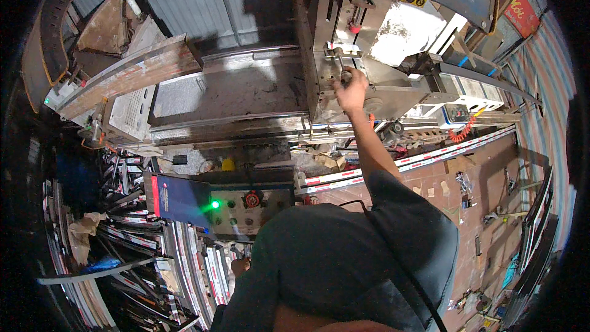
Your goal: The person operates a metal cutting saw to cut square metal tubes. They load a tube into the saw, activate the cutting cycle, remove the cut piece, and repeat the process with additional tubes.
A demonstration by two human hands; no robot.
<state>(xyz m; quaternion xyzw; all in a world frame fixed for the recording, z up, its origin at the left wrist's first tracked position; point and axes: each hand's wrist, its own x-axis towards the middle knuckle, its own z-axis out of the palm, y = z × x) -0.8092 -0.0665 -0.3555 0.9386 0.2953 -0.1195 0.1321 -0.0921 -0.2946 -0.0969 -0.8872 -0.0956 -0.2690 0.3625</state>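
Observation:
My right hand [352, 93] is stretched forward to the metal machine and closed around the knob end of a short lever [340, 60]. The lever points toward me from a bright metal bracket [344, 47] on an upright slotted plate [321, 31]. Above the bracket sits a small red-tipped part [354, 26]. My left hand [241, 266] hangs low beside my body, below the control panel [249, 209], mostly covered by my sleeve; its fingers are too hidden to tell what they do.
A long machine bed [227, 120] runs left from the metal head. On the control panel a green light [215, 205] glows beside a red knob [252, 198]. Many long profile strips [190, 264] are stacked at lower left. An orange coiled hose [465, 130] hangs at the right, above the tiled floor [442, 197].

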